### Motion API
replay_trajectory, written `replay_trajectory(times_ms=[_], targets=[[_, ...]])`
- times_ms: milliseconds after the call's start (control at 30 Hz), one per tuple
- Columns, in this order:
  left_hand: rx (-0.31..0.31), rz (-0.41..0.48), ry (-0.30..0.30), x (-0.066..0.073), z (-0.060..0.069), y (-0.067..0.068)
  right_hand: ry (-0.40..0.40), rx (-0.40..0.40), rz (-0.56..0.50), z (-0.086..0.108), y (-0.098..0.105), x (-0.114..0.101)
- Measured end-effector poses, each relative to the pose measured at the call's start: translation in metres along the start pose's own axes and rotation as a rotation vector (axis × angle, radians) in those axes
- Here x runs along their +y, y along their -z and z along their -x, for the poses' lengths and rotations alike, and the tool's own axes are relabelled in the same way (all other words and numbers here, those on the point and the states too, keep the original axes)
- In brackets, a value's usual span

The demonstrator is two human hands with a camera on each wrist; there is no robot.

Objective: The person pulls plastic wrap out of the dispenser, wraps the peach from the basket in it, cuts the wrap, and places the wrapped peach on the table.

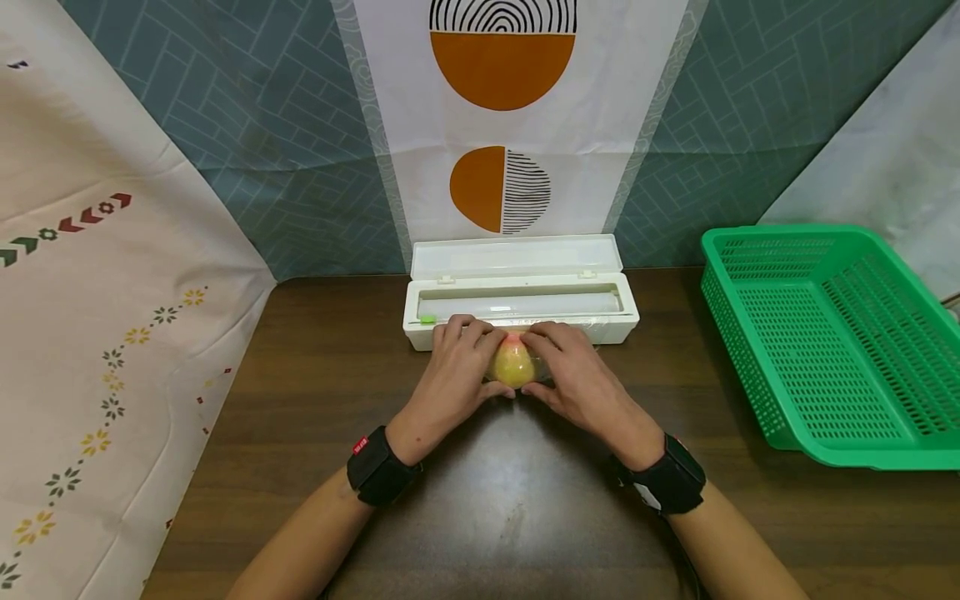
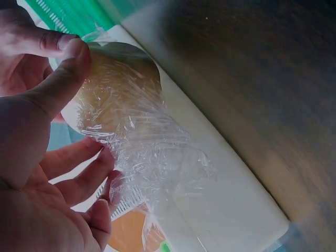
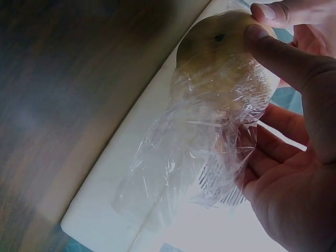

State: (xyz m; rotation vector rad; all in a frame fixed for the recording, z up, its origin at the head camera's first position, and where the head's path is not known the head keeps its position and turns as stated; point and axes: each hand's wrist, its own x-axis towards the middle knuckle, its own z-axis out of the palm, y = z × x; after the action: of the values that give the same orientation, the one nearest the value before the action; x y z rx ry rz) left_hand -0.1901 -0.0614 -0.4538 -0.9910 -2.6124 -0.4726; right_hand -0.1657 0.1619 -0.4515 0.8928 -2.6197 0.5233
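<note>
A yellow pear (image 1: 513, 363) with a pinkish upper end is held in front of the white cling film dispenser (image 1: 521, 329), between both hands. Clear cling film (image 2: 152, 152) covers it and hangs loose in wrinkled folds on either side. My left hand (image 1: 459, 364) grips the wrapped pear from the left, thumb at its near side and fingers at the far side. From the right, my right hand (image 1: 581, 375) holds it the same way, with the film (image 3: 178, 142) bunched by its fingers. The thumb tips nearly meet.
The dispenser's lid (image 1: 517, 257) stands open at the back, showing a white roll (image 1: 525, 302) inside and a green slider (image 1: 427, 319) on its front edge. A green plastic basket (image 1: 787, 429) sits at the right of the dark wooden table (image 1: 330, 358). Patterned cloths hang behind and at the sides.
</note>
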Motion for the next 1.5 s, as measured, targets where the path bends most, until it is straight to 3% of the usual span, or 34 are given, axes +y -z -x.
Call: replay_trajectory(times_ms=[233, 667, 933, 1267, 1500], targets=[[-0.023, 0.035, -0.003, -0.0018, 0.0006, 0.0007, -0.004, -0.015, -0.049, 0.0011, -0.0001, -0.0008], [-0.077, -0.008, -0.034, -0.0054, -0.0002, 0.003, 0.011, -0.024, -0.042, 0.0001, -0.0011, -0.0015], [-0.035, -0.043, -0.031, -0.0024, 0.0007, -0.001, 0.023, -0.027, -0.06, 0.0017, -0.001, 0.0014], [-0.019, -0.005, -0.045, -0.0021, -0.0005, 0.0029, 0.009, 0.001, -0.034, 0.0007, 0.0004, 0.0023], [-0.025, 0.028, -0.06, -0.0035, -0.0004, 0.0015, 0.044, 0.031, -0.028, 0.0013, -0.0006, 0.0021]])
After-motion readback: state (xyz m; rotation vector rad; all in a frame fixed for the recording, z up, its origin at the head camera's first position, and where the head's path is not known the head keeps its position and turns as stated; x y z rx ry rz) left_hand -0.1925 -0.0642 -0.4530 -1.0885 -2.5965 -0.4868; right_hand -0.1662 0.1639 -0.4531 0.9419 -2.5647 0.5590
